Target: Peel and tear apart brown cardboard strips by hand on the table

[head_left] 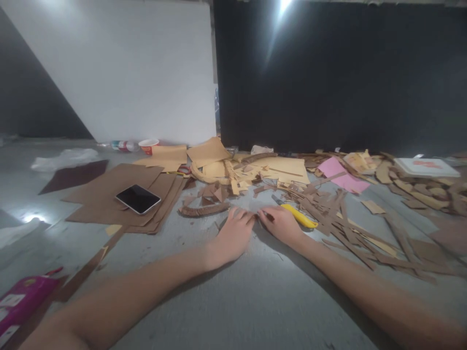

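My left hand [236, 232] rests low over the grey table with its fingers bent and close together. Whatever lies beneath those fingertips is too small or blurred to make out. My right hand [282, 224] faces it, fingertips almost touching the left ones, and pinches a small dark brown piece of paper [269, 217]. Just behind the right hand lies a yellow-handled utility knife [299, 216]. A curved brown paper strip [204, 210] sits beyond the left hand, with torn brown scraps [215, 193] behind it.
A phone [138, 199] lies on stacked brown sheets [105, 206] at left. Cut brown strips [350, 233] spread over the right side. Farther back are tan paper sheets [207, 151], a pink sheet [343, 176] and a white box [426, 167]. A purple packet [27, 299] is front left.
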Demonstrator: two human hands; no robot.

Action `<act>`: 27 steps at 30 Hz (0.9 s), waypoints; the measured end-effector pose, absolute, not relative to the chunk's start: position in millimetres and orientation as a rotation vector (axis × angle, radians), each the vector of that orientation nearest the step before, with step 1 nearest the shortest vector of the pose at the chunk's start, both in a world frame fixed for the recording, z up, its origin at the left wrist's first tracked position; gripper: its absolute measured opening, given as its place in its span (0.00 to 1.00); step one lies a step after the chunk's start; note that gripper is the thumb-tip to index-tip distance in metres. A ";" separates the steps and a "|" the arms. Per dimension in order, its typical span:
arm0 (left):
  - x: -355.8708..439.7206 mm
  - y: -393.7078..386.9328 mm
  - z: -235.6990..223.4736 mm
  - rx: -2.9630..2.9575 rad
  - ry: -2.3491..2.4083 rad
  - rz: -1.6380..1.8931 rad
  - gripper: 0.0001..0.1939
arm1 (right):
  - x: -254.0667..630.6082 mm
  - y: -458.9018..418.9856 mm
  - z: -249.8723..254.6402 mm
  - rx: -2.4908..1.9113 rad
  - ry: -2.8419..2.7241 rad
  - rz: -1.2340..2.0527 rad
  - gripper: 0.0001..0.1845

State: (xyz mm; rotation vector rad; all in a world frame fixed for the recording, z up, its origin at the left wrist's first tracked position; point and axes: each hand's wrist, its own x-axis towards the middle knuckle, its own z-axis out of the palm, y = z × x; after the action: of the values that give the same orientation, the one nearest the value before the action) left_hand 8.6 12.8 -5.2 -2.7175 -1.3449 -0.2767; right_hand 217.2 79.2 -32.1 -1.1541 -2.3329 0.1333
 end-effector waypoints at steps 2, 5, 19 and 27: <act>9.1 11.5 -4.7 -2.721 -1.348 -0.250 0.25 | 221.3 78.6 -32.1 -1.046 -2.373 0.049 0.29; 10.3 8.8 -6.7 -2.696 -1.369 -0.219 0.26 | 222.4 78.6 -34.1 -0.914 -2.478 -0.052 0.32; 5.6 15.2 -17.1 -2.783 -1.466 -0.540 0.21 | 209.7 76.7 -28.2 -1.208 -2.618 0.006 0.31; -7.5 32.8 -14.9 -2.848 -1.194 -0.418 0.12 | 206.3 76.9 -34.1 -1.214 -2.603 -0.040 0.33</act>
State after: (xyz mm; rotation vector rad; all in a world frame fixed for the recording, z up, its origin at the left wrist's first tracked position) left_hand -7.5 32.8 -14.9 -2.8476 -1.1938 -0.4182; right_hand 206.3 76.9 -34.1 -1.2139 -2.6033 -0.0404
